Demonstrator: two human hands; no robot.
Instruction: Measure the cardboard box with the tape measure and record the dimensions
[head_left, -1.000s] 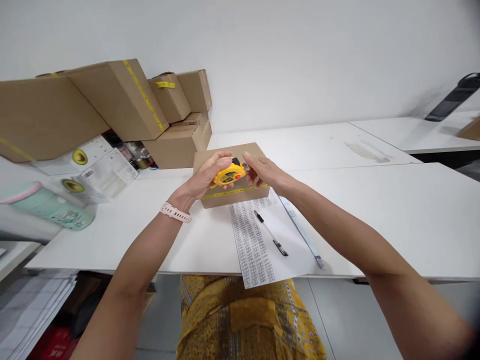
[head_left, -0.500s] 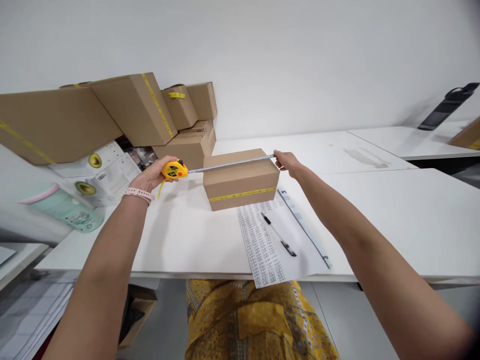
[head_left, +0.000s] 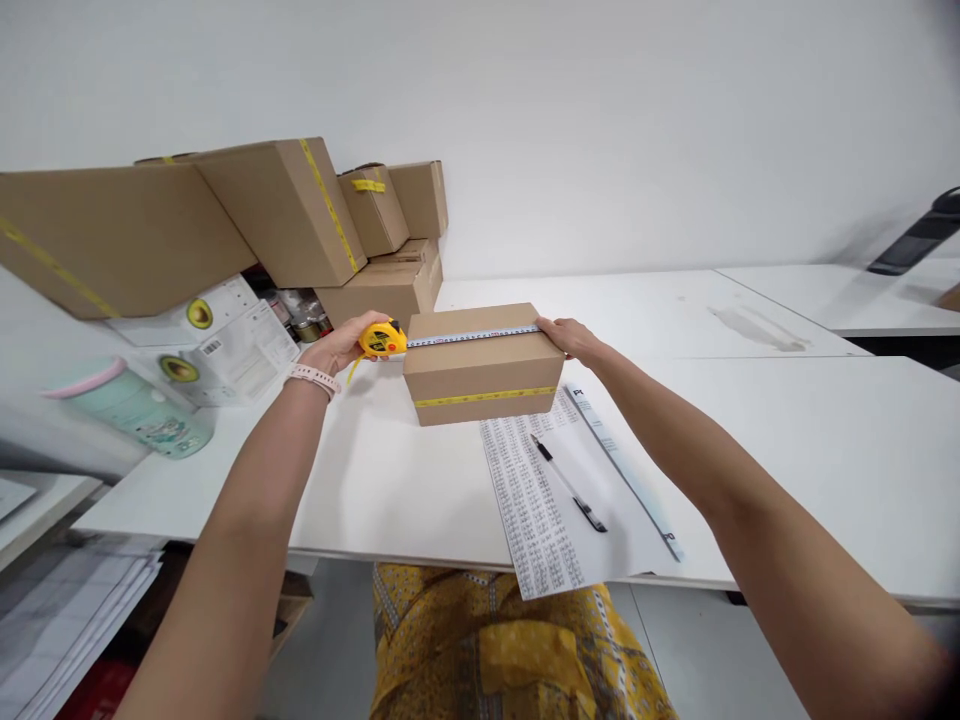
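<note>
My left hand [head_left: 351,343] is closed around a yellow tape measure [head_left: 383,339], whose case sits against the left end of a brown cardboard box [head_left: 480,385]. From the case the pulled-out blade [head_left: 472,335] runs across the box's top face toward the right edge. There my right hand [head_left: 566,336] pinches the blade's end, with the fingers at the box's right side. Yellow tape crosses the box's front. Just in front of the box lie printed sheets [head_left: 536,510] with a black-capped clear pen [head_left: 570,485] on top.
Several taped cardboard boxes [head_left: 277,215] are stacked at the left against the wall. Near them are a white carton with avocado pictures [head_left: 240,350] and a mint tumbler [head_left: 142,405]. A dark bottle [head_left: 915,235] stands far right. The white table's front edge [head_left: 405,562] is close to my body.
My left hand has moved the tape measure right, up to the box. The blade now lies lower along the top, and my right hand has come down onto the box's right edge.
</note>
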